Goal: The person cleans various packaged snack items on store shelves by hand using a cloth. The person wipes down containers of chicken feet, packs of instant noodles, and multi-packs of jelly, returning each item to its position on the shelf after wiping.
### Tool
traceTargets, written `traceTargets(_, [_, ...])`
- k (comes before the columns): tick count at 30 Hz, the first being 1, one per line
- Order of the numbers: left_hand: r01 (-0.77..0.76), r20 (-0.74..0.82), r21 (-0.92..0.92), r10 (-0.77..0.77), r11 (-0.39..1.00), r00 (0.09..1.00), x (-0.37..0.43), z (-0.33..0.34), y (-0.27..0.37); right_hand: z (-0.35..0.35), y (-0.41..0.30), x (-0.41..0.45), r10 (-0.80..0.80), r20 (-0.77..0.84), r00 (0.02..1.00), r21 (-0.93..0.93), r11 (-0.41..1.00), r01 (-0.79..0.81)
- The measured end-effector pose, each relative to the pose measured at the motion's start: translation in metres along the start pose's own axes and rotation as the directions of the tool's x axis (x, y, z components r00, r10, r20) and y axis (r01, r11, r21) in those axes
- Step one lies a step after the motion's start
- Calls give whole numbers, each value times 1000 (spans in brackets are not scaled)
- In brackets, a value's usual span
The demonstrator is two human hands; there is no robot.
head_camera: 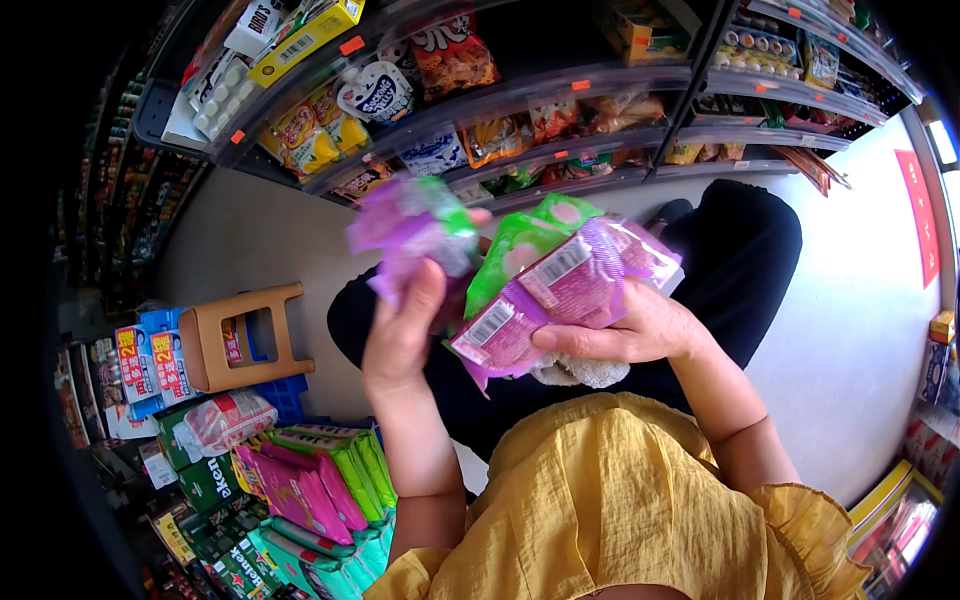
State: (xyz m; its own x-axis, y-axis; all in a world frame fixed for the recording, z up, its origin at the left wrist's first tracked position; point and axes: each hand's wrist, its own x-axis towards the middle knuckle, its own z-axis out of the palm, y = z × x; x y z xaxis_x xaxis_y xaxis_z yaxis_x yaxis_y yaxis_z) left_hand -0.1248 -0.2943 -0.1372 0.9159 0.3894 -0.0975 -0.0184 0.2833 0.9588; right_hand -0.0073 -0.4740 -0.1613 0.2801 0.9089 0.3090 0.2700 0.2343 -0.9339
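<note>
Before my lap, my left hand (pixel 412 322) grips a few purple and green plastic snack packets (pixel 420 229), which are blurred. My right hand (pixel 630 330) holds several more packets spread like a fan. Of these, purple packets (pixel 570 277) with barcodes lie in front and green packets (pixel 517 251) stand behind them. My right thumb presses on the lower purple packet. A pale fluffy cloth (pixel 581 370) shows just under the packets, over my dark trousers. The two bunches are close together; whether they touch is hard to tell.
Store shelves (pixel 465 127) with bagged snacks curve across the front. A tan plastic stool (pixel 247 337) lies tipped at the left, near blue-and-white boxes (pixel 150 360). Below are pink packs (pixel 300 487), green packs (pixel 360 465) and Heineken cartons (pixel 247 566). A yellow-edged case (pixel 892 499) is at lower right.
</note>
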Motion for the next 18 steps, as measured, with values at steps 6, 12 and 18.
traceTargets(6, [151,56,-226,-142,962,988,-8,15,-26,-13,0,7,145,119,982,-2,989,-146])
traceTargets(12, [52,-51,-238,-66,970,996,-11,27,-34,-15,-5,10,385,197,902,-181,918,-353])
traceTargets(18, [34,-181,-119,-56,992,982,-11,26,-33,-18,-2,9,462,166,871,-282,869,-407])
